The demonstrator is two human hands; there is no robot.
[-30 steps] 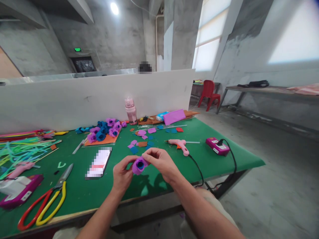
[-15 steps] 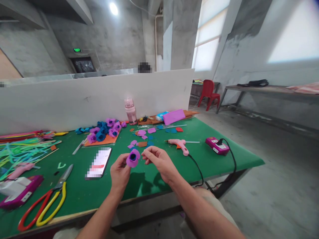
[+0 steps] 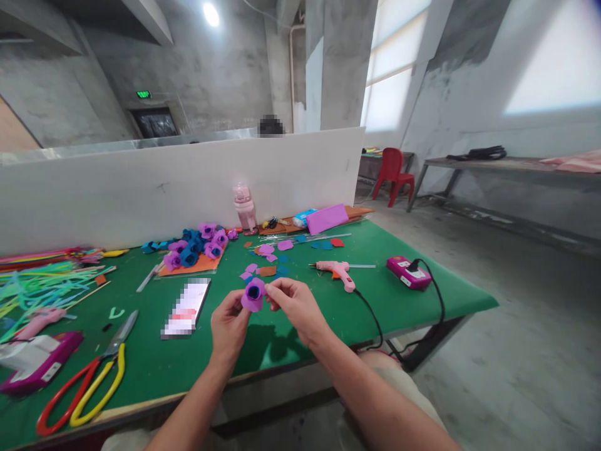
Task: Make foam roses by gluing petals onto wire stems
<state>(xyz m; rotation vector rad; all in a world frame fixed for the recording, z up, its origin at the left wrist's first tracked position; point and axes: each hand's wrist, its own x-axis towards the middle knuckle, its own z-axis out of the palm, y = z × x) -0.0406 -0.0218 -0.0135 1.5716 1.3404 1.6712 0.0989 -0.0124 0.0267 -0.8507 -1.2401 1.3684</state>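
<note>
A purple paper flower (image 3: 253,295) with a dark blue centre is held up above the green table, facing me. My left hand (image 3: 229,322) grips it from the left, its fingers closed behind the petals. On the other side my right hand (image 3: 293,307) pinches the flower's right edge between thumb and finger. Loose purple petals (image 3: 251,270) and an orange-brown piece (image 3: 268,271) lie just beyond the flower. To the right of my hands rests a pink glue gun (image 3: 339,270) with its black cord trailing off the near edge.
Finished purple and blue flowers (image 3: 191,247) are heaped at the back left. A phone (image 3: 188,307) and large scissors (image 3: 101,369) lie to my left. A magenta power strip (image 3: 408,274) sits at right. A pink bottle (image 3: 245,208) stands by the white partition (image 3: 188,181).
My right hand has come in to the left and now touches the flower's edge, where before there was a gap. The flower has turned slightly and shifted a little right.
</note>
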